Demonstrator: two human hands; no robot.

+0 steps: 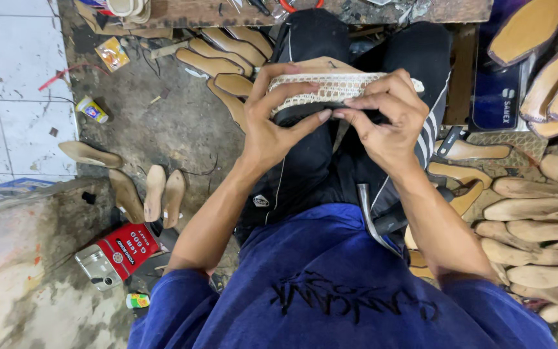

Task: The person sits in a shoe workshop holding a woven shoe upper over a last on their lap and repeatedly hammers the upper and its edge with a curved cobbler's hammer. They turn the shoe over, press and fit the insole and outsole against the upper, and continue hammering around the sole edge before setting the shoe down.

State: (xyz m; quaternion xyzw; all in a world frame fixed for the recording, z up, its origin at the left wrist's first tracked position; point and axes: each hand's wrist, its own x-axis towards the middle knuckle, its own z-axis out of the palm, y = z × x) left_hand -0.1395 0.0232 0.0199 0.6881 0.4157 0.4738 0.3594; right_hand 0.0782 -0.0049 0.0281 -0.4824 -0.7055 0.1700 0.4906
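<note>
Both hands work one piece over the lap. Left hand [272, 126] is clenched around the near end of a sandal [330, 90], thumb pressing along the dark sole edge, fingers wrapped over the top. Right hand [389, 119] grasps the other end, fingertips pinching where the cream woven strap [337, 84] meets the black sole. Sandal sits raised above the knees, roughly level, strap side facing up and away from the camera. Hammer [376, 223] lies across the right thigh, metal head hanging off toward the body, handle only partly seen. Wooden shoe lasts [537, 232] are piled to the right of the legs; more tan soles [227, 48] lie fanned on the floor ahead. Red tin [121, 252] sits on the dirty concrete floor [163, 123] by the left elbow, with a small tube near it. Judgement on risks: strap edge looks held by finger pressure alone, so any slackening of the right pinch could let it creep off line. Uneven pull between the two hands could wrinkle the weave. Hammer looks loosely balanced; a shift of the leg could slide it off onto the lasts. Whether any adhesive is on the strap edge cannot be told.
</note>
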